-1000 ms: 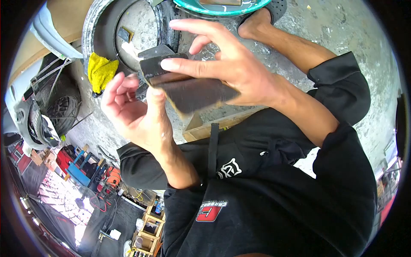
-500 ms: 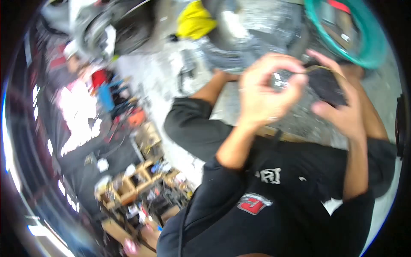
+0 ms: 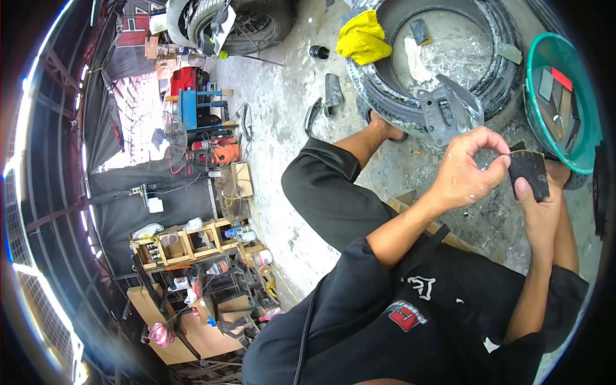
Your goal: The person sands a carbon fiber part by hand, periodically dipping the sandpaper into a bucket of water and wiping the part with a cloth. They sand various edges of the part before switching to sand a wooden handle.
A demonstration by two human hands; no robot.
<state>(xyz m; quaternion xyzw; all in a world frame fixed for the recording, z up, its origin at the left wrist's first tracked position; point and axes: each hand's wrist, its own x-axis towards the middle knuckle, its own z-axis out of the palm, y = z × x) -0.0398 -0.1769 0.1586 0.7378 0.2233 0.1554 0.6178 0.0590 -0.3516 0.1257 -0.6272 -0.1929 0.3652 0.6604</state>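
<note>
My right hand (image 3: 538, 215) grips a dark piece of sandpaper (image 3: 530, 174), its thumb pressed flat on the near face. A thin tan edge runs along the sheet's top. On the left, my left hand (image 3: 467, 168) pinches the sheet's upper left corner between thumb and forefinger, the fingers curled into a ring. Just beyond my hands, a grey moulded part (image 3: 443, 119) leans on a tire (image 3: 385, 102) lying flat on the floor. To the right stands a green basin (image 3: 534, 96) with several blocks and strips inside.
A yellow cloth (image 3: 363, 38) drapes over the tire's left side. Small dark parts (image 3: 333, 93) and a black cup-shaped piece (image 3: 318, 51) lie on the wet-stained floor. Further left are a wooden shelf (image 3: 186, 247) with bottles and a blue stand (image 3: 188, 109).
The view has swung and sharpened, so the tire and basin show more fully. Both hands sit lower and further right in view, still on the sandpaper.
</note>
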